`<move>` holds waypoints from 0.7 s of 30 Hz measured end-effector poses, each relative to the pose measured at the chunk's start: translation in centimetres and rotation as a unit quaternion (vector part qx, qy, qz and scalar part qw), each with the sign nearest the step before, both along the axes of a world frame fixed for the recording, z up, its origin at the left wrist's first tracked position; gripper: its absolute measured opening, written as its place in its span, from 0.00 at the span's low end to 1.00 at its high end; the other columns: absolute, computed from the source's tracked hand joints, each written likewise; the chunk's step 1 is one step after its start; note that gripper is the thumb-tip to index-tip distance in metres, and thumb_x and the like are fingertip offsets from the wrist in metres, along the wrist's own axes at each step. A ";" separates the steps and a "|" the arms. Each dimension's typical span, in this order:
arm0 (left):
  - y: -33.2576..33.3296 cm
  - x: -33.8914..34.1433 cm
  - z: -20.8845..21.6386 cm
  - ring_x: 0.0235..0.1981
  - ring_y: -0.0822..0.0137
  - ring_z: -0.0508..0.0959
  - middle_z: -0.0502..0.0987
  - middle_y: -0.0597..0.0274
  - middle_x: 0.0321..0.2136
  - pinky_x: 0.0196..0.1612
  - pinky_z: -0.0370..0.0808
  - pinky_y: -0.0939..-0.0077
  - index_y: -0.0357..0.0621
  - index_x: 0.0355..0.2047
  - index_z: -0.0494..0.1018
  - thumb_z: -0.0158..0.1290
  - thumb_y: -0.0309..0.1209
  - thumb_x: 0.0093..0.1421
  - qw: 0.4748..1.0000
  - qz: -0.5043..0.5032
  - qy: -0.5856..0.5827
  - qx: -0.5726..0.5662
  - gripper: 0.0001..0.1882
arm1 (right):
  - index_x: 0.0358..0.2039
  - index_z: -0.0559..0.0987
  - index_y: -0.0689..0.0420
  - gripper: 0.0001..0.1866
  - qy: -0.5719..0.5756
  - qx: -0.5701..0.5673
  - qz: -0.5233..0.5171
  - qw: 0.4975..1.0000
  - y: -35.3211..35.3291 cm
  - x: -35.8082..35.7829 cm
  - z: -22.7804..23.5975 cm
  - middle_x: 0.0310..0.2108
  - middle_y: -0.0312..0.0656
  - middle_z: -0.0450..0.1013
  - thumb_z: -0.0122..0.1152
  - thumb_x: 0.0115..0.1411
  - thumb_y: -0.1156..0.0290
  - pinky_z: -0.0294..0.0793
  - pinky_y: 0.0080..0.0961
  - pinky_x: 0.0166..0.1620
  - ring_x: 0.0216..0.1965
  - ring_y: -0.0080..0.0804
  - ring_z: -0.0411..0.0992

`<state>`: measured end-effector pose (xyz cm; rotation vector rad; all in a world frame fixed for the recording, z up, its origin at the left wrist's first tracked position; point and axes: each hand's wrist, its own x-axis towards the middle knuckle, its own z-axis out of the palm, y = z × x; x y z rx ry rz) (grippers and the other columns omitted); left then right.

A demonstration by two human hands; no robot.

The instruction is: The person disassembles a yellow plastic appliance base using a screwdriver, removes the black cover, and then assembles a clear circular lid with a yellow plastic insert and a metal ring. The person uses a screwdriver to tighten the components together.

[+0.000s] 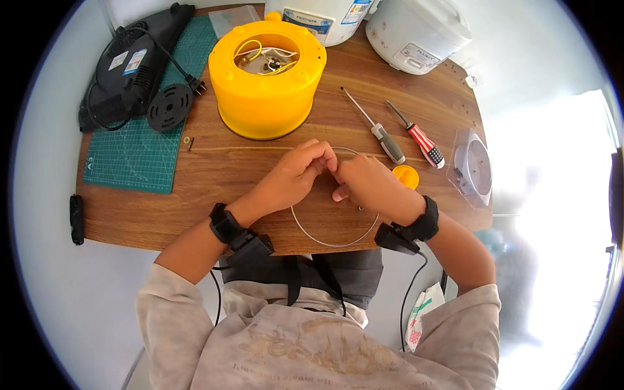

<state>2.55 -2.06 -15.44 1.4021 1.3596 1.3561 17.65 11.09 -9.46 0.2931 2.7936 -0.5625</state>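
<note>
Two hands meet at the far side of a thin pale ring [335,246].
Near the table's [195,218] front edge, the loop is about as wide as long, its far arc facing the yellow housing [266,107]. The left hand [294,175] and right hand [372,184] curl inward, fingertips close together; I cannot tell exactly what they pinch.

A black appliance [117,91] lies across a green cutting mat [136,159] on the table's [214,169] left side. Toward the back, two white appliances [413,32] stand close together.
</note>
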 end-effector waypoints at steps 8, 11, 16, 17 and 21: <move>-0.3 0.3 0.3 0.40 0.74 0.71 0.71 0.65 0.38 0.47 0.71 0.76 0.41 0.41 0.69 0.49 0.24 0.70 0.997 0.009 -0.054 -0.048 0.02 | 0.30 0.79 0.62 0.14 -0.044 -0.041 -0.067 0.996 0.0 -0.3 0.5 0.26 0.52 0.77 0.72 0.52 0.65 0.75 0.43 0.37 0.34 0.54 0.77; 0.1 0.0 0.5 0.41 0.74 0.71 0.72 0.66 0.38 0.48 0.72 0.75 0.42 0.42 0.69 0.52 0.28 0.69 0.997 0.003 -0.060 -0.054 0.05 | 0.31 0.79 0.62 0.14 0.009 -0.077 -0.097 0.992 0.2 1.0 -0.5 0.24 0.50 0.77 0.72 0.53 0.66 0.75 0.40 0.35 0.31 0.51 0.77; 0.0 -0.5 0.4 0.42 0.74 0.71 0.73 0.67 0.38 0.50 0.71 0.77 0.41 0.42 0.70 0.57 0.29 0.66 0.997 0.005 -0.055 -0.049 0.08 | 0.34 0.79 0.61 0.10 -0.015 -0.260 -0.210 0.942 0.4 2.0 1.2 0.25 0.47 0.79 0.68 0.58 0.69 0.77 0.33 0.35 0.29 0.42 0.79; 0.0 -0.6 0.2 0.42 0.74 0.71 0.73 0.67 0.37 0.50 0.71 0.77 0.41 0.41 0.70 0.58 0.29 0.65 0.997 0.002 -0.064 -0.046 0.09 | 0.35 0.79 0.61 0.09 0.034 -0.243 -0.203 0.948 0.2 2.3 1.2 0.27 0.47 0.79 0.67 0.59 0.70 0.77 0.31 0.36 0.30 0.41 0.79; 0.3 -0.9 0.4 0.41 0.74 0.71 0.73 0.67 0.37 0.50 0.71 0.77 0.41 0.40 0.71 0.59 0.28 0.64 0.998 -0.008 -0.044 -0.051 0.09 | 0.40 0.79 0.61 0.09 0.188 -0.162 -0.201 0.948 -1.3 3.8 1.2 0.31 0.47 0.80 0.65 0.61 0.72 0.78 0.28 0.36 0.31 0.36 0.80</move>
